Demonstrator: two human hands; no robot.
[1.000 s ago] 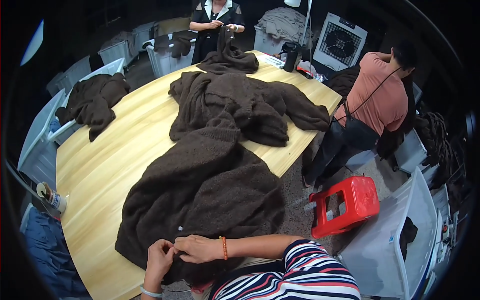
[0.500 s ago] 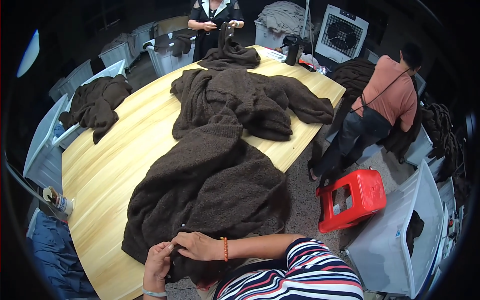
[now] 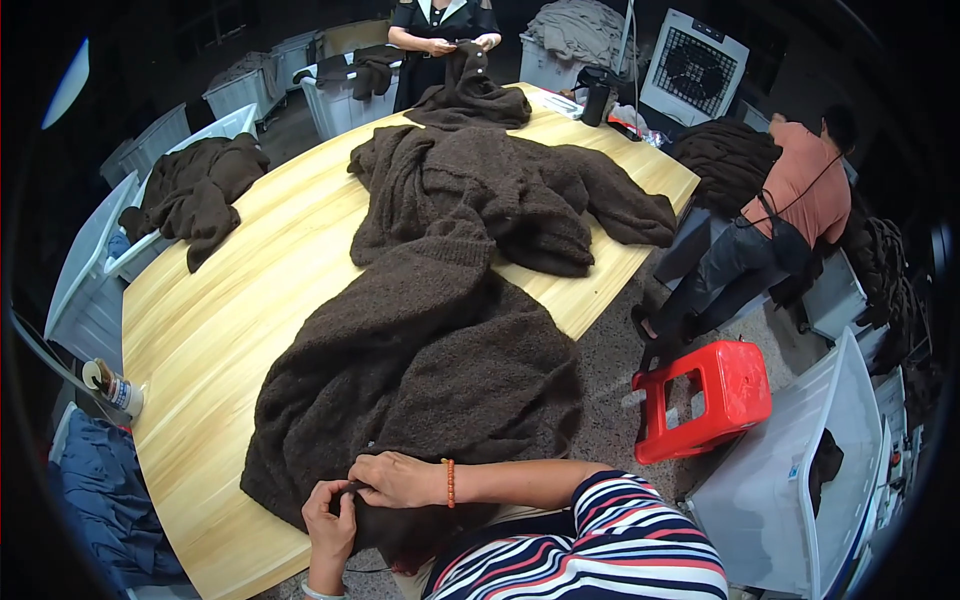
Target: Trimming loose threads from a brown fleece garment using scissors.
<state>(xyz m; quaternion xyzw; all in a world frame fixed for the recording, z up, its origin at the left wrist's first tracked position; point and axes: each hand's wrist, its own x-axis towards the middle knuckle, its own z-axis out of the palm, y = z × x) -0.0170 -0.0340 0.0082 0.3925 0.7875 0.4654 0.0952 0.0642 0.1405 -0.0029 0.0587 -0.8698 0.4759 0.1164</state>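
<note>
A dark brown knitted garment lies bunched over the near part of the table and hangs down over its front edge. Its near edge is pinched by my left hand, thumb and fingers drawn together. Close beside it my right hand is closed on the same edge, knuckles up and fingertips mostly hidden. A dark strip of the knit shows between the two hands. One small pale spot, perhaps a button, sits on the cloth just above my right hand.
More brown knitwear covers the middle of the wooden table. Across it a person handles a buttoned brown garment. A red stool and a white bin stand at right, near another person. A jar is at the left edge.
My hands have parted slightly, baring a strip of knit between them. The person at right has shifted right, with an arm raised beyond the brown pile. The view has shifted a little.
</note>
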